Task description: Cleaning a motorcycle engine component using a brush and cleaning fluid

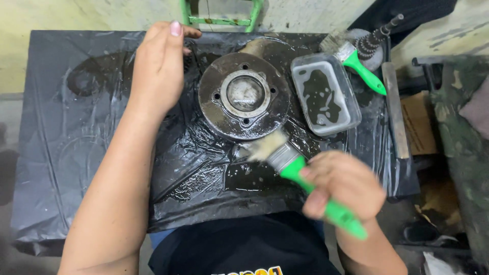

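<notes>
Nearest of all is the person's dark shirt, low in the middle. Just past it, on the right, the right hand (342, 187) is closed tight around the green handle of a paint brush (295, 170). The hand looks blurry. The brush points up and to the left, and its pale bristles touch the near edge of a round metal part (244, 95).

The round metal part sits in the middle of a black plastic sheet (76, 147) that covers the table. The part is dark, wet and shiny, with a lighter ring in its middle and small holes around that ring. The sheet is wet and oily around it.

Just to the right of the part is a clear plastic tray (326, 94) with some dark liquid in it.

On the left, the left hand (159, 66) reaches far across the sheet. Its fingers are loosely curled and it holds nothing. It is just beside the left edge of the round part; I cannot tell if it touches it.

Far on the right, a second brush (362, 69) with a green handle lies by a gear shaft (379, 35). A flat metal bar (396, 109) lies along the right edge. Far in the middle stands a green metal frame (221, 19).
</notes>
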